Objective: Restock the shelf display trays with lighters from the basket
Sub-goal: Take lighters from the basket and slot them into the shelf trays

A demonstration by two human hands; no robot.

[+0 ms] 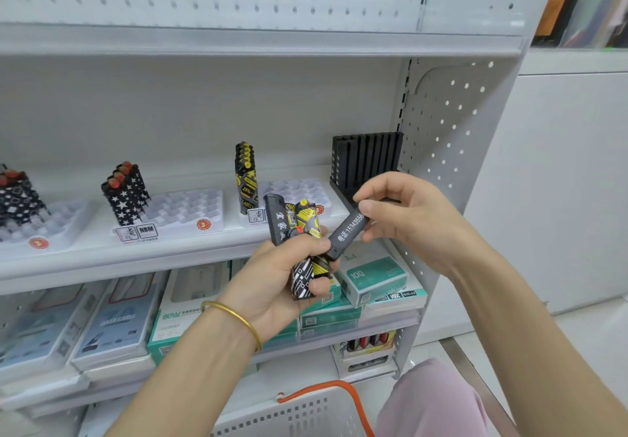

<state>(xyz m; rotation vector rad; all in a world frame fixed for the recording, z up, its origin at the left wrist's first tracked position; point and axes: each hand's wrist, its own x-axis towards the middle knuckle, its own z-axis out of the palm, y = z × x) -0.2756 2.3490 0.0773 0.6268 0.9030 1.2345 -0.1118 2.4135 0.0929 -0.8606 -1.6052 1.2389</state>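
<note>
My left hand [278,277] grips a bunch of lighters [299,229], black and yellow patterned ones, in front of the middle shelf. My right hand [404,215] pinches one black lighter with white print [348,232]; its lower end still touches the bunch. On the shelf stand several white display trays: one [190,209] with star-patterned lighters [127,192], one [295,190] with a row of yellow-black lighters [245,178], one at the far left [57,222]. A black slotted tray [365,161] with black lighters stands at the right end. The white basket [306,413] with orange handle is at the bottom.
The shelf's front edge [136,260] runs below the trays. Boxed cables and chargers [373,280] fill the shelf beneath. A perforated side panel [448,137] closes the shelf on the right. My knee in pink cloth [438,402] is beside the basket.
</note>
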